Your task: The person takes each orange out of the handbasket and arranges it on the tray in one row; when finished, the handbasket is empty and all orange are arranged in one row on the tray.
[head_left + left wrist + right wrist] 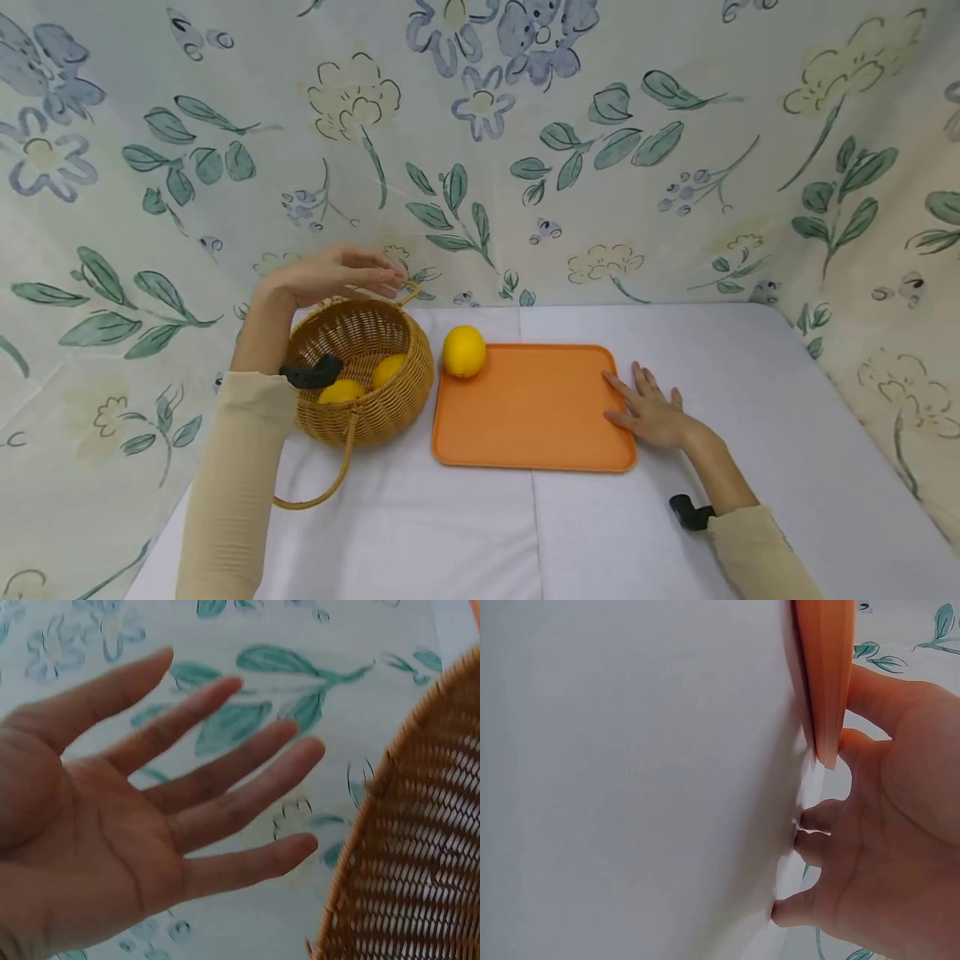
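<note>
Above the far side of the wicker basket (405, 408), my left hand (341, 275) is raised with nothing in it. The left wrist view shows its fingers spread and nearly straight, apart from the basket's rim. Two yellow lemons (387, 369) lie inside the basket. Another lemon (464, 351) rests on the far left corner of the orange tray (525, 408). My right hand (658, 417) is at the tray's right edge, its thumb and index finger touching the rim. In the right wrist view the other fingertips rest on the white cloth.
White cloth (420, 533) covers the table. One basket handle (347, 454) droops toward the near side; the other stands up at the back. A floral curtain (495, 167) rises behind the table and along its sides.
</note>
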Motion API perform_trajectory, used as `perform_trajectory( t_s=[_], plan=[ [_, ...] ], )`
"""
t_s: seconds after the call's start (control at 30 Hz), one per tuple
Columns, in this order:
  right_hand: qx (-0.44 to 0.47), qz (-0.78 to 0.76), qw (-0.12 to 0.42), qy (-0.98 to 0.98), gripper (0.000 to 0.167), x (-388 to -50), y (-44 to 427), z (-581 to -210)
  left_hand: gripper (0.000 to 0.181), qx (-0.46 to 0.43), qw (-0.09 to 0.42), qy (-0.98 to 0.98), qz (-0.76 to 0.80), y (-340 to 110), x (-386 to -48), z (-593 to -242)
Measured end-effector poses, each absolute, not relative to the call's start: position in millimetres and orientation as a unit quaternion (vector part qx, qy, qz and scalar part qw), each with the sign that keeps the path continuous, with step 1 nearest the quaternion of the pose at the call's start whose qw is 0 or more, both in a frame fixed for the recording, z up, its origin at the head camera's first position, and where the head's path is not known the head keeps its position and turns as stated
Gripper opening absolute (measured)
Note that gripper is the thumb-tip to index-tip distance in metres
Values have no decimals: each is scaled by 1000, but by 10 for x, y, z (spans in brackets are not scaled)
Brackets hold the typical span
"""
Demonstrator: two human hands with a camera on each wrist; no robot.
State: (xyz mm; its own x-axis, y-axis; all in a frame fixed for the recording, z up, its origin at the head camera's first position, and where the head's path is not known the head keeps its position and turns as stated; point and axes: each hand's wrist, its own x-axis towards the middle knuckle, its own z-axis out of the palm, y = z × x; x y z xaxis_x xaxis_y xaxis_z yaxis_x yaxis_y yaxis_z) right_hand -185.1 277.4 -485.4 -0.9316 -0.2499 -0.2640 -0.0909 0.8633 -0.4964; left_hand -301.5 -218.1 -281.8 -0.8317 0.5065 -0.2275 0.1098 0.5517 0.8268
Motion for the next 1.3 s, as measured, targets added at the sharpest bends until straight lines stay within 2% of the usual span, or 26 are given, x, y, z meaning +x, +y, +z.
perform_trajectory(
  t_s=[0.13, 0.3, 0.5, 0.87, 1.03, 1.3],
  plan=[
    [-93, -255, 163, 948, 78, -1844, 2757, -4851, 38, 184, 298, 834, 427, -2498, -3157, -3071],
    [-101, -252, 157, 950, 77, -1852, 2730, -4847, 41, 179, 335, 827, 414, -2684, -3231, -3330],
    [-97, -242, 156, 953, 77, -1875, 2703, -4853, 43, 186, 373, 818, 397, -2646, -3304, -3482],
    [-90, -243, 159, 953, 77, -1861, 2729, -4822, 39, 180, 489, 774, 359, -2414, -3470, -3795],
    [-94, -254, 158, 950, 77, -1848, 2772, -4839, 39, 161, 505, 769, 356, -2350, -3496, -3867],
    [-99, -252, 153, 950, 77, -1840, 2799, -4860, 40, 159, 500, 769, 365, -2347, -3500, -3972]
  ],
)
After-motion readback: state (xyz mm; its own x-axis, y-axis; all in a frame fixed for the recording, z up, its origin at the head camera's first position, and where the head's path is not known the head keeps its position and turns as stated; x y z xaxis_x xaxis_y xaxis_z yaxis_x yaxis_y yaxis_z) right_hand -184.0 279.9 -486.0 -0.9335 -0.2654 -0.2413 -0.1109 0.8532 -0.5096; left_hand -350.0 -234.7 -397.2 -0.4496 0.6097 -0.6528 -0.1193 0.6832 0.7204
